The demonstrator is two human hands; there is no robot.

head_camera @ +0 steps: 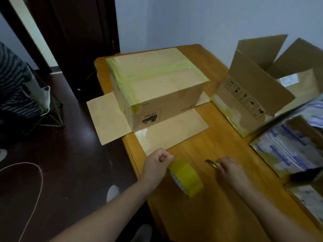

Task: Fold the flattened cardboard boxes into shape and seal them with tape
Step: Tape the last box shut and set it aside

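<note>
A cardboard box (157, 84) stands upside down on the wooden table (218, 198), its top face sealed with yellowish tape and its lower flaps spread flat around it. My left hand (155, 167) is closed on the edge of a yellow tape roll (186, 177) that stands on the table in front of the box. To the right, my right hand (230, 169) grips a small utility knife (212, 163), its tip pointing left toward the roll. A second box (258, 95) sits at the right with its flaps open upward.
Flat cartons with blue print (286, 147) lie along the table's right edge. The table's left edge drops to a dark floor with a thin cord (37, 180). A person in a striped top (12, 84) sits at far left beside a dark door (78, 41).
</note>
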